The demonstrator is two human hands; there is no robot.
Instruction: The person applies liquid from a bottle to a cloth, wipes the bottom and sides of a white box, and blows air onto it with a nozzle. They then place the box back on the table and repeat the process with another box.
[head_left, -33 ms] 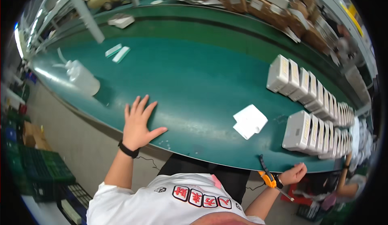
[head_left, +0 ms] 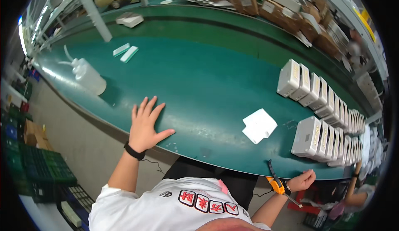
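My left hand lies flat on the green worktable, fingers spread, with nothing under it that I can see. At the table's near right edge my right hand is curled into a fist, and nothing shows in it. Beside my right wrist is an orange and black tool with a thin metal shaft; its exact kind is unclear. Between the hands, farther in, lie white flat pieces, partly overlapping. Right of them stand two rows of white plastic housings, a far row and a near row.
A translucent squeeze bottle with a bent spout stands at the left. Two narrow white-and-green strips lie beyond it. Cardboard boxes line the back. Green crates stand on the floor at left. Another person's arm shows at far right.
The whole view has shifted slightly, so things sit a little farther right. Both hands keep their poses.
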